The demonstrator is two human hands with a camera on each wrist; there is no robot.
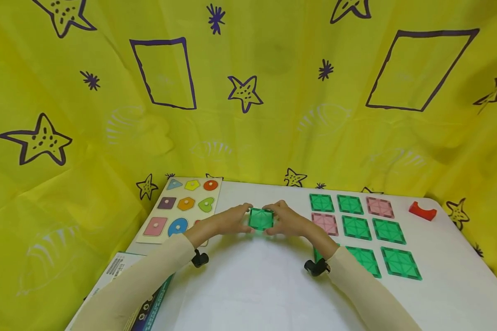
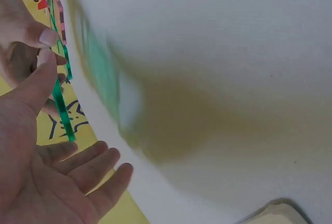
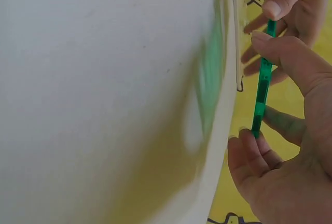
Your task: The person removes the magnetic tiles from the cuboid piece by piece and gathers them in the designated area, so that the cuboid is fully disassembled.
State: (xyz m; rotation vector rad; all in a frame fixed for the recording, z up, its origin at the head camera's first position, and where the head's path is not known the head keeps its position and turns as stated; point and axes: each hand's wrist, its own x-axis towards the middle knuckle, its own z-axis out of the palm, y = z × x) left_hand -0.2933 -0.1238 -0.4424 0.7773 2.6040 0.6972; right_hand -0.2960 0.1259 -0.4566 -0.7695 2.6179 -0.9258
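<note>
A translucent green square magnetic tile (image 1: 261, 219) is held up off the white table between both hands. My left hand (image 1: 233, 220) grips its left side with thumb and fingertips, while my right hand (image 1: 289, 221) grips the right side the same way. Edge-on, the tile (image 3: 263, 81) shows as a thin green strip in the right wrist view. In the left wrist view, several fingers of the left hand (image 2: 31, 151) are spread beyond the tile's end. Green light and a shadow fall on the table below.
Rows of green tiles (image 1: 356, 227) and pink tiles (image 1: 379, 207) lie at right, one partly behind the right forearm. Beyond them sits a red curved block (image 1: 422, 211). A knobbed shape-puzzle board (image 1: 175, 214) and stacked books or boxes (image 1: 122, 264) are at left. Yellow curtain (image 1: 248, 138) encloses the table.
</note>
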